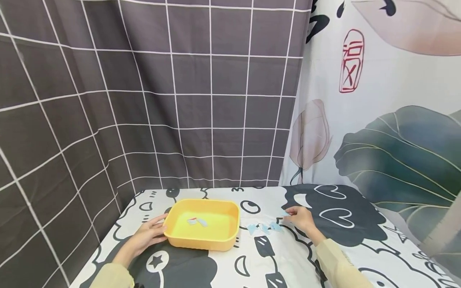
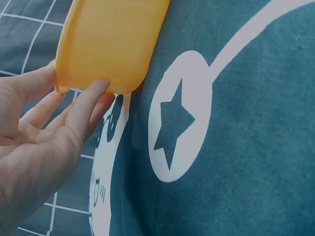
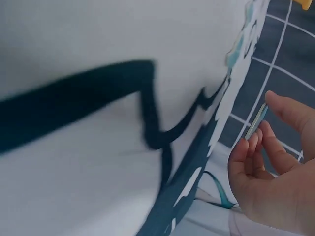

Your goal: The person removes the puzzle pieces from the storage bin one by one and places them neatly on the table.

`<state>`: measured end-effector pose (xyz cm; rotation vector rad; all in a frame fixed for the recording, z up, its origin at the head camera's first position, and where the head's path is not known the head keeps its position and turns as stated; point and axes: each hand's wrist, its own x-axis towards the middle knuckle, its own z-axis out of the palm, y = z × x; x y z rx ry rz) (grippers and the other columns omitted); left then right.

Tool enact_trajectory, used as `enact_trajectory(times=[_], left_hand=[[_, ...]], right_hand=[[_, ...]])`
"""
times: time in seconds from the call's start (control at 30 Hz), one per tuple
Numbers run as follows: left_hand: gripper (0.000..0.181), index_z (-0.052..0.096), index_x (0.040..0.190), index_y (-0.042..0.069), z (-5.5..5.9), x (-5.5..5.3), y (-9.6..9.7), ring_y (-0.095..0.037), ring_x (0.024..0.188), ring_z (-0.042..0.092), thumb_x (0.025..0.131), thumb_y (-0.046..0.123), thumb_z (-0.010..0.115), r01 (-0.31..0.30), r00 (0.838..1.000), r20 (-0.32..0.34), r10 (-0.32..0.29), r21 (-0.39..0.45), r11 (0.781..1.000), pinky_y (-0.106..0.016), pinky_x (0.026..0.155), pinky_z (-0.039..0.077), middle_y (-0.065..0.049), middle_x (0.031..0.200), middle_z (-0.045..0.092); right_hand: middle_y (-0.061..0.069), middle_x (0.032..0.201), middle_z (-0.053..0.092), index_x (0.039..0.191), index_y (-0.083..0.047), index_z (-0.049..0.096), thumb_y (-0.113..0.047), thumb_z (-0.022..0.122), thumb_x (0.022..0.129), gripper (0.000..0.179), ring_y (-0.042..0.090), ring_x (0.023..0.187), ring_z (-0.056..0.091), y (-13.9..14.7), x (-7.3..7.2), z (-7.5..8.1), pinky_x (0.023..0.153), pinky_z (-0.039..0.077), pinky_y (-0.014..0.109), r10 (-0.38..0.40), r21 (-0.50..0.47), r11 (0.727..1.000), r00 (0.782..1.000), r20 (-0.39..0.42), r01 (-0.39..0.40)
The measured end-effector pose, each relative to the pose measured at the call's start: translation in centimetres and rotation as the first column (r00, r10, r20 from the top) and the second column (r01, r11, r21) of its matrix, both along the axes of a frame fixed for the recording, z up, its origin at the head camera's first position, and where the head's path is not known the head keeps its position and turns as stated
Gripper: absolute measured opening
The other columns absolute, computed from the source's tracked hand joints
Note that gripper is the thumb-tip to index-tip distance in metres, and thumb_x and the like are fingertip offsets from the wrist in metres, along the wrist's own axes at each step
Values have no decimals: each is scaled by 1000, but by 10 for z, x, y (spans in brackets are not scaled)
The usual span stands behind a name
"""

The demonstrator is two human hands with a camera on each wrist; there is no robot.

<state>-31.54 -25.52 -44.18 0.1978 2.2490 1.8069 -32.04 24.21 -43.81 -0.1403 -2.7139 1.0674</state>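
Note:
A yellow plastic basin [image 1: 201,245] stands on the patterned cloth, with two small flat pieces in it: a whitish-red piece [image 1: 192,221] and a pale blue piece [image 1: 202,222]. My left hand [image 1: 147,234] holds the basin's left end, fingers against its outer wall [image 2: 106,59] and a digit at the rim. To the right, my right hand [image 1: 301,219] pinches a thin light blue flat piece [image 3: 257,122] between thumb and fingertips, seen edge-on in the right wrist view. Between basin and right hand lie several similar light blue pieces [image 1: 264,228].
The table cloth [image 1: 288,256] is white with black cartoon prints. Behind and to the left hangs a dark grid curtain [image 1: 230,112]. A white curtain with leaf prints [image 1: 396,160] hangs at the right.

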Motion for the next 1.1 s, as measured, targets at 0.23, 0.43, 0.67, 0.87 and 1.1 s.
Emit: enact_trajectory(times=[0.23, 0.43, 0.67, 0.87, 1.1], left_hand=[[71, 14, 151, -10, 1, 3, -5, -30, 117, 63, 97, 12, 55, 11, 1000, 9, -11, 8, 1000, -44, 97, 58, -40, 147, 32], [71, 15, 151, -10, -1, 2, -1, -29, 117, 63, 97, 11, 55, 18, 1000, 12, -19, 19, 1000, -44, 98, 58, -40, 147, 33], [70, 17, 151, -9, 1, 1, 1, -30, 116, 63, 96, 10, 57, -6, 1000, 20, 5, 11, 1000, -44, 97, 58, -39, 147, 34], [70, 17, 151, -8, 3, 0, 1, -28, 116, 64, 96, 10, 56, -9, 1000, 24, 9, 9, 1000, -42, 97, 58, -39, 148, 33], [70, 17, 151, -8, 6, 1, 1, -31, 117, 63, 97, 11, 57, -4, 1000, 18, 4, 1, 1000, -43, 97, 58, -39, 147, 33]], right_hand=[[11, 83, 69, 97, 8, 70, -8, 75, 72, 30, 19, 77, 60, 5, 1, -11, 66, 53, 28, 31, 31, 999, 997, 65, -33], [8, 79, 67, 94, 7, 71, -7, 76, 69, 29, 18, 75, 56, 8, 2, -15, 64, 47, 25, 25, 55, 998, 995, 92, -30], [8, 81, 68, 95, 6, 71, -7, 77, 69, 29, 17, 76, 57, 8, 2, -16, 66, 50, 28, 44, 64, 997, 992, 115, -52], [10, 84, 69, 96, 7, 70, -5, 77, 68, 32, 18, 78, 58, 8, 0, -16, 68, 53, 29, 51, 39, 998, 991, 124, -57], [18, 91, 71, 99, 8, 68, -9, 73, 78, 27, 25, 83, 65, 12, 1, -4, 75, 58, 40, 70, 52, 996, 988, 140, -78]])
